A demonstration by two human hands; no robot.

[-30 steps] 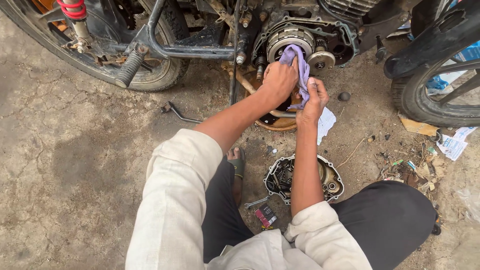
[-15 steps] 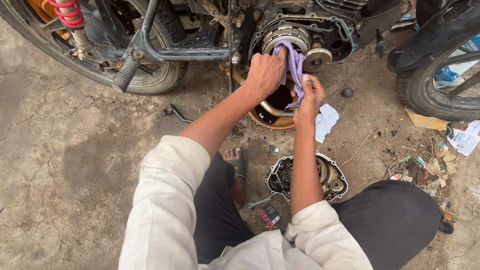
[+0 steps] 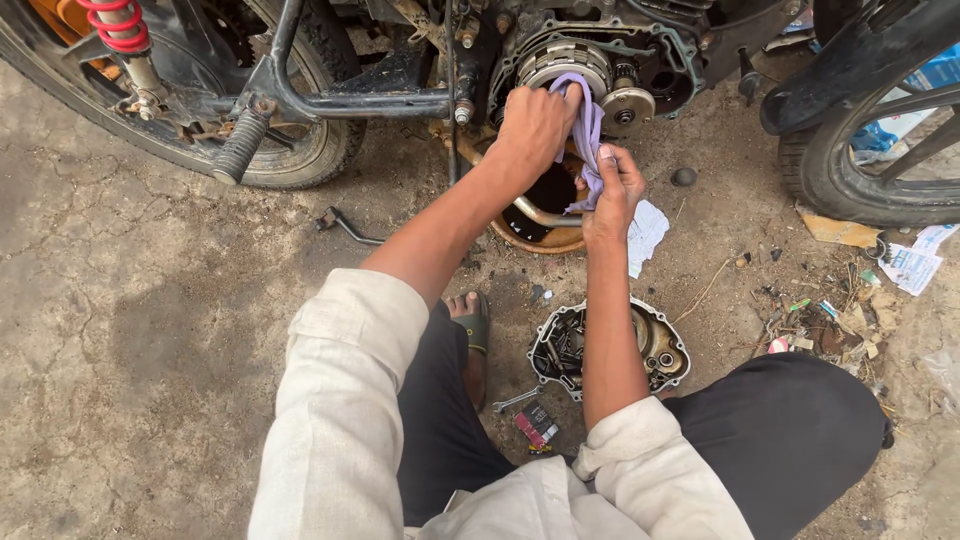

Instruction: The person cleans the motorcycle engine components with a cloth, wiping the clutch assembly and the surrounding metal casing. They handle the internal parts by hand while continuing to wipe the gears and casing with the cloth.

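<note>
The left hand [image 3: 535,125], closed, presses the purple cloth [image 3: 585,130] against the exposed clutch [image 3: 565,65] at its one o'clock. The cloth hangs lengthwise toward six o'clock, where the right hand [image 3: 612,195] pinches its tail.

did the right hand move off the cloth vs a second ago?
No. The right hand still grips the purple cloth just below the open engine clutch, as before; the shifts look like head-camera motion.
</note>
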